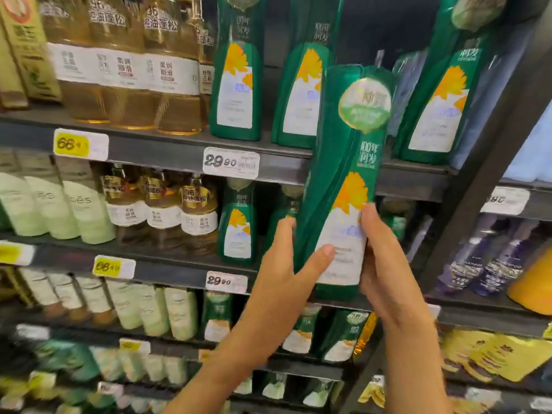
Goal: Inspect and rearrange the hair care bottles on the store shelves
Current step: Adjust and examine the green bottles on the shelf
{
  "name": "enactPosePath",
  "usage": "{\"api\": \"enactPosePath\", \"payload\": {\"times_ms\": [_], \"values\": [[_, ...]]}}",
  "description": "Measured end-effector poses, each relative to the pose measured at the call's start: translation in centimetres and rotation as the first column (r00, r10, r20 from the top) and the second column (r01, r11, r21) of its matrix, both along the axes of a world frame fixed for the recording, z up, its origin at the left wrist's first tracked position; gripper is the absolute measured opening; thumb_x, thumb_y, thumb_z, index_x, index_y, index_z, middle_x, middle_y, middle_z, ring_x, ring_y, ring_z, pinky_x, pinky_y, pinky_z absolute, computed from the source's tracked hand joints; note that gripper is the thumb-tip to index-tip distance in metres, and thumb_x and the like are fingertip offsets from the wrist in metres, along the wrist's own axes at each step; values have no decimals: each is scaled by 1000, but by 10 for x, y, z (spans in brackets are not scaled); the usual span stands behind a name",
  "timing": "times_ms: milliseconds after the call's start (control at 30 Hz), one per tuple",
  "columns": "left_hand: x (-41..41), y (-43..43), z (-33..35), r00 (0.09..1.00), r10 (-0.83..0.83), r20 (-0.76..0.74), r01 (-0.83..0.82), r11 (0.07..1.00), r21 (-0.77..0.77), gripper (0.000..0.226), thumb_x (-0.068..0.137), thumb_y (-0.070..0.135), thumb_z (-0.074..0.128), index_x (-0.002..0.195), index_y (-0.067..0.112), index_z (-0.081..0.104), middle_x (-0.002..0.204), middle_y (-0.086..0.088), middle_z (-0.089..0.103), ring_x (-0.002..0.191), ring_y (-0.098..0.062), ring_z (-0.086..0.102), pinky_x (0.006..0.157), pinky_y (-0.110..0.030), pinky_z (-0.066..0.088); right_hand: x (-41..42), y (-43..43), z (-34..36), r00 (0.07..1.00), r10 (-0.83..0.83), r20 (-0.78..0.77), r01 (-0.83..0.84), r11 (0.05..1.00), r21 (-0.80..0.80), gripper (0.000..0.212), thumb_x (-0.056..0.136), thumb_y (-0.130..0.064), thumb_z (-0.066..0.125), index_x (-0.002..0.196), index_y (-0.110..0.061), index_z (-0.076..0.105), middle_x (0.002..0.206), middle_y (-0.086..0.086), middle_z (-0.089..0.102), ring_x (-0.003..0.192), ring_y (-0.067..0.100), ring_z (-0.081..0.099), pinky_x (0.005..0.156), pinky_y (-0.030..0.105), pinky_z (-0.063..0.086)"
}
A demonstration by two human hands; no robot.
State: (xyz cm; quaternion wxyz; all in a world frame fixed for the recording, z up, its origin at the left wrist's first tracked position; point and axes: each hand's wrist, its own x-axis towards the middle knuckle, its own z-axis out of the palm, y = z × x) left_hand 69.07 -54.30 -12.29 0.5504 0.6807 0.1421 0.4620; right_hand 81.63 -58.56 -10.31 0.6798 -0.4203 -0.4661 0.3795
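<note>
Two hands hold one green bottle [343, 162] clear of the shelves, nearly upright, label toward the camera; the left hand [280, 264] grips its lower left edge, thumb laid across the white label; the right hand [385, 264] clasps the lower right edge, thumb on the front. Behind it the upper shelf [167, 147] shows a gap between matching green bottles [298, 94]; inspection looks under way, with the placing not yet done. Amber bottles [167, 73] to the left stand in line; the lower rows are too blurred to judge.
</note>
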Motion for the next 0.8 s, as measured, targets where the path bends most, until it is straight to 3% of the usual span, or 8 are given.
{"api": "enactPosePath", "payload": {"times_ms": [133,233,367,467,533,667,733,800], "values": [[-43,-14,-50,1000,13,2,-12,980,-197,40,84,37,61,121,27,51,112,11,66,105,-6,62,81,-15,49,-33,-3,-57,975,167,-148,-189,970,-152,56,55,-65,79,102,-36,72,107,-3,72,97,14,69,71,24,56],[-70,-13,-76,995,89,-47,-100,945,-311,36,82,35,63,115,26,52,103,12,70,96,-4,65,74,-15,51,-51,12,-73,958,250,-137,-277,932,-234,42,62,-56,76,98,-34,72,103,-2,73,95,15,70,72,23,55],[-104,-4,-91,966,190,-176,-234,932,-276,47,72,46,65,114,28,52,103,9,69,99,-10,65,80,-26,53,-82,35,-84,944,268,-194,-311,918,-247,39,59,-47,78,93,-28,75,97,0,74,89,15,71,69,24,55],[-121,-4,-99,927,256,-273,-321,918,-231,35,82,53,57,112,41,48,105,14,65,103,-2,59,87,-25,48,-102,44,-90,951,264,-162,-299,916,-266,40,70,-38,69,105,-19,66,96,1,73,88,16,70,68,23,54],[-126,-8,-103,842,388,-375,-460,880,-121,36,85,48,51,118,47,37,115,19,54,108,13,47,87,-9,39,-111,48,-92,965,247,-86,-261,924,-279,36,78,-34,65,110,-19,64,102,3,72,93,17,69,71,22,54],[-127,-12,-107,748,485,-453,-509,857,78,87,88,26,60,139,41,-9,142,26,10,124,18,16,87,10,16,-124,55,-90,975,198,-101,-219,938,-270,50,71,-40,68,115,-16,62,104,0,73,98,15,68,78,23,54],[-126,-13,-106,711,504,-491,-517,847,120,105,81,35,66,124,50,-28,131,44,-19,125,20,-1,96,6,7,-131,56,-88,976,184,-117,-209,944,-255,53,67,-44,64,114,-18,62,104,-1,73,100,15,68,85,29,53],[-123,-12,-103,641,543,-542,-530,824,199,116,74,43,71,117,46,-37,124,46,-21,130,12,-6,108,-10,11,-137,55,-87,977,182,-109,-204,948,-246,51,69,-44,64,113,-20,62,104,-2,73,99,14,68,86,29,54]]}}
